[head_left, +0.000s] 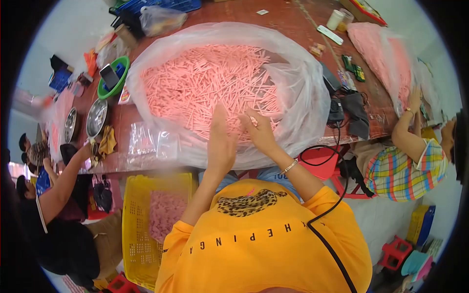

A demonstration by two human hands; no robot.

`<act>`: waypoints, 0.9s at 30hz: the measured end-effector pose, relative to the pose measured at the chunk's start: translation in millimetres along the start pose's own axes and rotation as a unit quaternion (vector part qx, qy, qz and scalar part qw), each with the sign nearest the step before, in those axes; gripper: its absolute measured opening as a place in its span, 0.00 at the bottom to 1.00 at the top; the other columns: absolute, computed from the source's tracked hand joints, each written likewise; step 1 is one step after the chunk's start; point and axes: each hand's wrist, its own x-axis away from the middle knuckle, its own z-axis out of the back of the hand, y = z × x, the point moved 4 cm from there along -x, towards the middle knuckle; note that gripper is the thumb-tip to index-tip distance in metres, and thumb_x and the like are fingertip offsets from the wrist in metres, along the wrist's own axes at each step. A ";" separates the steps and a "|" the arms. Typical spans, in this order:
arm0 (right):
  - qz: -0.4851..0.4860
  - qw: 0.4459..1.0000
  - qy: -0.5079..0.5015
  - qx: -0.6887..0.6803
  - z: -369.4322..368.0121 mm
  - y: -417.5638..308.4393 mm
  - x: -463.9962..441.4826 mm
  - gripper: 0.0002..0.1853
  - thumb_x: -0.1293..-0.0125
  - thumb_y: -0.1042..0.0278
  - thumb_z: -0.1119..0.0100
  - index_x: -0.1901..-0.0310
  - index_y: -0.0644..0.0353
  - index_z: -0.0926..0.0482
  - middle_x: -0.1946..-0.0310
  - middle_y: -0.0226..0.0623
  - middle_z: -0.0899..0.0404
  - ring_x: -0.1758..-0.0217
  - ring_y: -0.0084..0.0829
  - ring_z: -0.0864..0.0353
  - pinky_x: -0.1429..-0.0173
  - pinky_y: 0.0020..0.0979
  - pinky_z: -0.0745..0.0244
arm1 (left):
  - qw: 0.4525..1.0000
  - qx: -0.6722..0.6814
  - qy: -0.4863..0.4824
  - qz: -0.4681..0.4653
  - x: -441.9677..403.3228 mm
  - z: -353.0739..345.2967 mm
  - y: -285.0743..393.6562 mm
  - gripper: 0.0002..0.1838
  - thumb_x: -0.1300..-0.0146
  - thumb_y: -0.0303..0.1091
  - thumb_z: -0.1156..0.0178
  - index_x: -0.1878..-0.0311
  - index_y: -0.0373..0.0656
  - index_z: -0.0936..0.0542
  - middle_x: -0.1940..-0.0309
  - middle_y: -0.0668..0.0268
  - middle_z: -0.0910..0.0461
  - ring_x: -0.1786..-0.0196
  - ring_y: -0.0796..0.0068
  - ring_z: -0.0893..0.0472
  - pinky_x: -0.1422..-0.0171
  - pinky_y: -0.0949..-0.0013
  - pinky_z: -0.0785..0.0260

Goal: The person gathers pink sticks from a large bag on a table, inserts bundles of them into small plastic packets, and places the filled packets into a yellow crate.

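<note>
Head-worn view of two bare hands working over a large heap of pink sticks (205, 73), which lies in a wide-mouthed, translucent plastic bag (305, 93) spread open on a reddish bench (283, 17). The left hand (221, 141) stands on edge above the near side of the heap, its fingers straight and close together, its palm turned inward. The right hand (261, 131), just beside it, is narrow, with fingers curled around a small bunch of the sticks (a few pale ends show at the fingertips; their number cannot be told). A bracelet (290, 166) circles the right wrist.

To the left of the heap, flat clear bags (152, 144) lie near the bench edge; farther out are a metal bowl (97, 118) and a green basin (123, 80) with a dark phone (109, 75) in it. Below the edge, a yellow basket (139, 249) contains pink material (167, 215), too indistinct to identify. To the right, a white phone (330, 35) lies near a second, plastic-wrapped pink heap (378, 56), toward which a person in a plaid shirt (408, 168) extends an arm. A black cable (337, 205) crosses the wearer's yellow top (264, 244).
</note>
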 end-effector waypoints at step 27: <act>-0.129 0.992 -0.003 -0.006 -7.5 32.8 12.1 0.15 0.27 0.67 0.43 0.72 0.60 0.29 0.77 0.20 0.39 0.72 0.14 0.44 0.70 0.24 0.45 | 0.906 -0.365 0.214 0.032 44.9 184.3 -128.1 0.11 0.44 0.31 0.31 0.68 0.35 0.22 0.73 0.56 0.24 0.68 0.57 0.24 0.60 0.58 0.32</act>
